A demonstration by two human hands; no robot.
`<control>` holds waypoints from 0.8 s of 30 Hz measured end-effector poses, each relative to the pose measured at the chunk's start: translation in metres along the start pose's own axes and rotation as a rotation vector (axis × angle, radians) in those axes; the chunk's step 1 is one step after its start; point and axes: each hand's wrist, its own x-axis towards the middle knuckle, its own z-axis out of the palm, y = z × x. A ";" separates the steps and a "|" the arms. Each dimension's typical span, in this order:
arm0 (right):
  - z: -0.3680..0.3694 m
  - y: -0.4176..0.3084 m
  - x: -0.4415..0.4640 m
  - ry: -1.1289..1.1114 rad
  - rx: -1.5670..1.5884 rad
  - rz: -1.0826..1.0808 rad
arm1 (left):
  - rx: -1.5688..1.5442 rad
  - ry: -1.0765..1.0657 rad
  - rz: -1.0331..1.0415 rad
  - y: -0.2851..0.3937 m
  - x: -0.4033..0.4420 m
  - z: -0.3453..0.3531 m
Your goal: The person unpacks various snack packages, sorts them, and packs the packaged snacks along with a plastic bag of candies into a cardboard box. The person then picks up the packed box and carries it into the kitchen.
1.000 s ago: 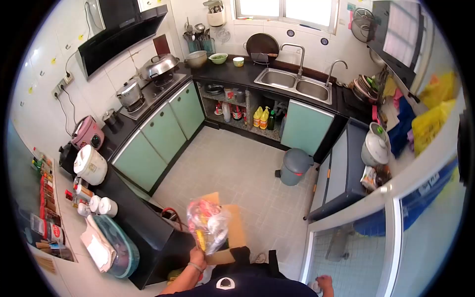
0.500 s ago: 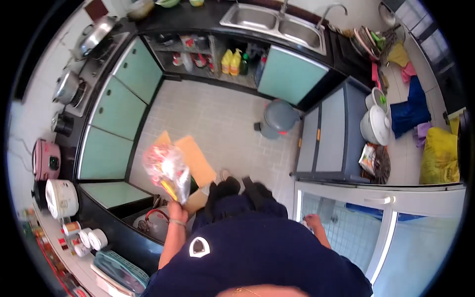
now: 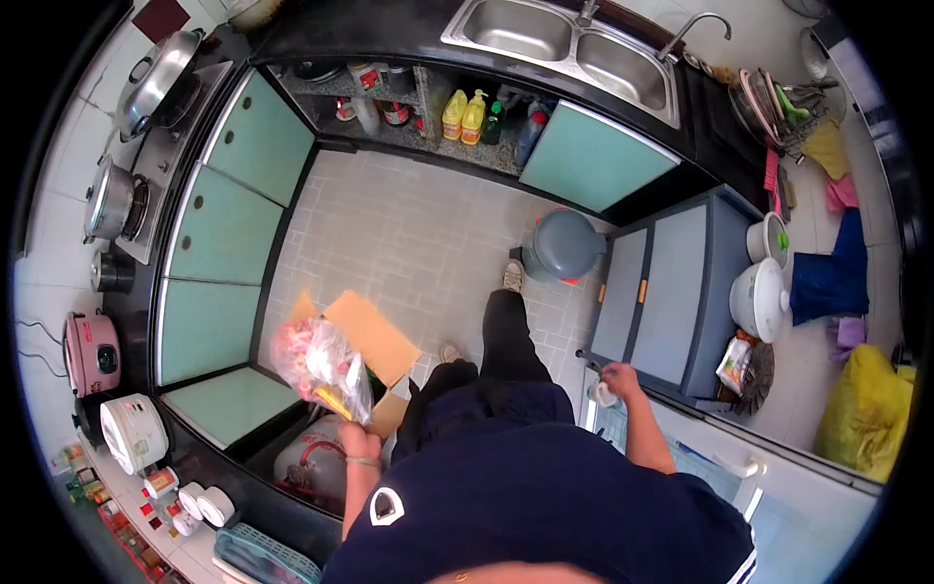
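Observation:
My left hand [image 3: 358, 443] is closed on the gathered end of a clear plastic bag [image 3: 321, 362] with red and white contents and a yellow strip. Behind the bag, an open cardboard box [image 3: 375, 336] stands on the floor, its flaps spread; the bag hides much of it. On the other side of my body, my right hand [image 3: 621, 380] grips a small white crumpled thing [image 3: 603, 394], too small to make out. Past that hand, beside the drawer cabinet, is a grey lidded bin [image 3: 564, 245].
A grey drawer cabinet [image 3: 671, 282] and a white-framed glass door [image 3: 705, 438] lie to my right. On the left, an open cupboard holds a gas cylinder [image 3: 311, 457]. Ahead are a double sink [image 3: 623, 68] and a shelf with yellow bottles [image 3: 472, 117].
My right foot has stepped forward, towards the bin. My right hand has moved up from the glass door to beside the drawer cabinet. The bag stays in my left hand.

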 end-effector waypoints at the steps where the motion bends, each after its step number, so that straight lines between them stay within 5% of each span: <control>1: -0.011 -0.014 0.021 -0.039 0.028 0.002 | 0.571 -0.084 0.526 -0.012 -0.005 -0.017; 2: -0.025 -0.027 0.040 -0.076 0.055 0.005 | 1.143 -0.172 1.047 -0.017 -0.010 -0.021; 3: -0.039 -0.050 0.053 -0.072 0.058 -0.034 | 1.147 -0.170 1.044 -0.016 -0.014 -0.011; 5: -0.050 -0.079 0.088 -0.062 0.045 -0.164 | 1.446 -0.076 0.834 -0.005 -0.036 0.016; 7: -0.040 -0.092 0.128 -0.046 0.030 -0.318 | 1.412 -0.051 0.764 -0.005 -0.047 0.039; 11: -0.041 -0.151 0.174 -0.125 0.103 -0.421 | 0.976 -0.192 0.702 -0.050 -0.005 0.001; 15: -0.028 -0.166 0.229 -0.183 0.055 -0.345 | 1.682 -0.240 0.027 0.006 -0.073 0.113; 17: -0.023 -0.154 0.261 -0.099 -0.012 -0.238 | 0.126 -0.205 -0.070 -0.001 -0.082 0.137; 24: -0.040 -0.108 0.331 -0.182 -0.263 -0.015 | 0.062 0.078 -0.109 -0.012 -0.103 0.164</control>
